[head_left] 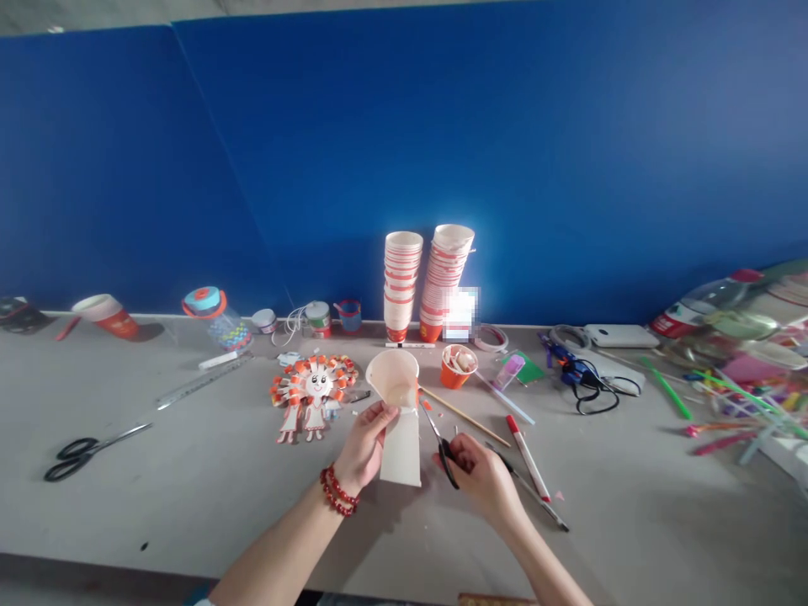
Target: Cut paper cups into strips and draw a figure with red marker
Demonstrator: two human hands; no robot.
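My left hand [369,442] pinches a cut paper cup [392,373], whose round end points away from me while a flat strip of its wall hangs toward me. In my right hand [483,473] is a pair of black-handled scissors [447,454], fingers closed around the handles. The scissor blades lie just to the right of the cup, close to its side. Whether they touch it I cannot tell. Left of the cup lie paper dolls [316,396] with orange and white fringes round their heads.
Two tall stacks of paper cups [402,282] stand by the blue partition [404,126]. An orange cup of scraps [455,370], a red marker [528,459] and a glue gun [581,370] are on the right. Another pair of scissors [94,450] and a ruler [202,383] lie left.
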